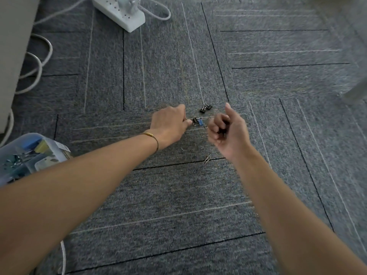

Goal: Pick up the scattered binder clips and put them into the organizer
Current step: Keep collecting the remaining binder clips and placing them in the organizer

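On the grey carpet, my left hand (pixel 171 124) reaches to a black binder clip (pixel 195 121), its fingertips touching or pinching it; a blue binder clip (pixel 201 122) lies right beside it. Two more black binder clips (pixel 205 108) lie together just beyond. My right hand (pixel 226 129) hovers to the right, palm toward me, fingers curled round dark binder clips (pixel 222 131) that are mostly hidden. The clear plastic organizer (pixel 29 155), with blue and yellow items inside, stands at the left edge near my left forearm.
A paper clip (pixel 207 160) lies on the carpet below my right hand. A white power strip (pixel 121 10) with cables sits at the far top. White cable loops (pixel 37 64) run along a pale wall at the left. A grey furniture leg (pixel 355 92) stands at the right.
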